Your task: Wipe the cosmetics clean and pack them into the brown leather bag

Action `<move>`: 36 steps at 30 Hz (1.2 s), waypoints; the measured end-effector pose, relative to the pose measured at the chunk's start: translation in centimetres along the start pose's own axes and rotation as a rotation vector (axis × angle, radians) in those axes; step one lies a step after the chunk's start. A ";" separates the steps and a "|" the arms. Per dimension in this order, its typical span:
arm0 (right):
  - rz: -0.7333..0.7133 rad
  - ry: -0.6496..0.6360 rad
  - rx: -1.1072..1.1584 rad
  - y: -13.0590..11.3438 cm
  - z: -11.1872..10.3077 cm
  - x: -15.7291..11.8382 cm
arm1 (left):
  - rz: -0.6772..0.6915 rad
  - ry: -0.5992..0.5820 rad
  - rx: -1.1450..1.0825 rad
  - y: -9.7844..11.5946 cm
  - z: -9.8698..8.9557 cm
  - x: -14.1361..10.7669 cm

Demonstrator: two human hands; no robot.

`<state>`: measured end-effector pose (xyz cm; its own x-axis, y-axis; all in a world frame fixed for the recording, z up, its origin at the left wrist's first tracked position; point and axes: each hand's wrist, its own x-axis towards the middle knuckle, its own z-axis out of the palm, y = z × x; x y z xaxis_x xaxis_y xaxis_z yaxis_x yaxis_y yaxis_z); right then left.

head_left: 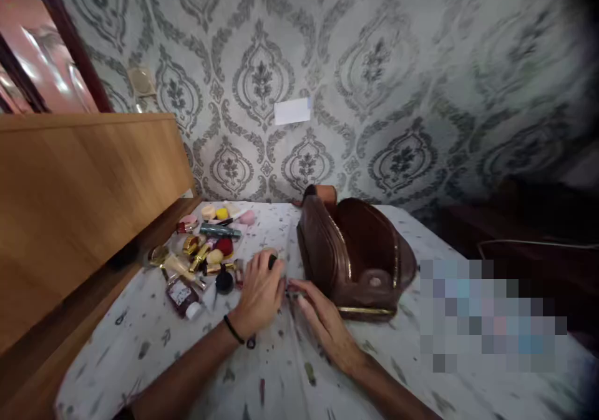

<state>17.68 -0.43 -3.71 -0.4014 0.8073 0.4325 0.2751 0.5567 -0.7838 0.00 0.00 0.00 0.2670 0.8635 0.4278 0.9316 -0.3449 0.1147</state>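
My left hand (259, 289), with a black band on its wrist, is closed low over the cloth. A small black-capped item (272, 261) shows at its fingers; the rest is hidden. Close beside it my right hand (327, 326) has its fingers stretched out, the tips near a small blurred thing on the cloth. Left of my hands lie many cosmetics: a dark bottle with a white cap (181, 296), a round black container (224, 280), a teal tube (219, 230) and a pink sponge (247, 217). To the right stands a brown leather bag (322, 251), unzipped at the top.
A patterned white cloth (187, 370) covers the surface under everything. Along the left runs a wooden panel (93, 189). Damask wallpaper (262, 77) with a white paper strip (292, 112) rises behind. A blurred-out patch covers part of the right side.
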 end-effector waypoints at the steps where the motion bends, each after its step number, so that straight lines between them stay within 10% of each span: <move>1: 0.001 0.001 -0.001 0.0 0.0 0.0 | -0.044 -0.046 0.021 -0.3 0.2 0.6; 10: 0.003 -0.006 -0.022 0.2 0.1 0.1 | -0.222 -0.264 0.067 -2.0 2.6 4.1; 20: -0.009 -0.012 -0.032 0.9 0.2 0.3 | -0.352 -0.310 0.085 -5.9 1.2 6.3; 29: 0.007 -0.017 -0.054 0.5 0.2 0.3 | -0.295 -0.197 0.173 -7.0 1.4 5.1; 36: 0.001 -0.027 -0.079 0.6 0.0 0.4 | -0.303 0.017 0.281 -10.1 -1.9 2.7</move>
<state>17.66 0.24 -4.04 -0.4247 0.8026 0.4188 0.3433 0.5708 -0.7459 -9.19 5.15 1.69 -0.0313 0.9036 0.4272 0.9992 0.0397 -0.0107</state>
